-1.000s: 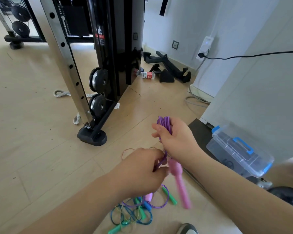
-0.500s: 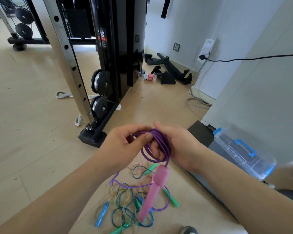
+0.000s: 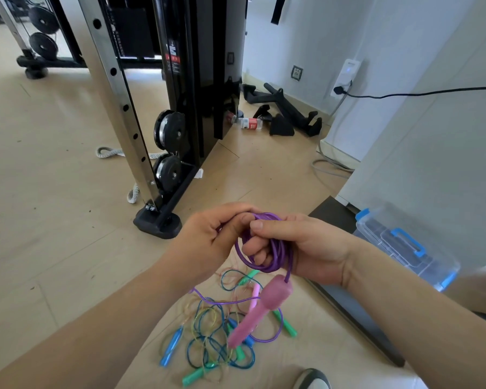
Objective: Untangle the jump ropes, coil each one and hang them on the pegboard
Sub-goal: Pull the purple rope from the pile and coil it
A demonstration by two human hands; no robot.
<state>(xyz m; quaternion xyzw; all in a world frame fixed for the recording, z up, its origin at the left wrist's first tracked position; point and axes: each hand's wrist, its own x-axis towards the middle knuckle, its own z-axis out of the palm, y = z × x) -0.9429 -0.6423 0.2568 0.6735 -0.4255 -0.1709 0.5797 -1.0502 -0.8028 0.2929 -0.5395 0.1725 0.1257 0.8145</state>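
Left hand (image 3: pixel 208 242) up from low to the coil top since a second back; thumbs now almost meet. Purple rope (image 3: pixel 267 265) coiled, held between both hands above the floor tangle (image 3: pixel 222 335). Right hand (image 3: pixel 312 248): fingers curled through the loops. Left hand: pinching the top strands. Pink handle (image 3: pixel 258 310) dangles below the coil. Loose purple tail runs down into the tangle. Likely best: keep loops even, draw the tail slowly, lift it clear of the blue and green ropes.
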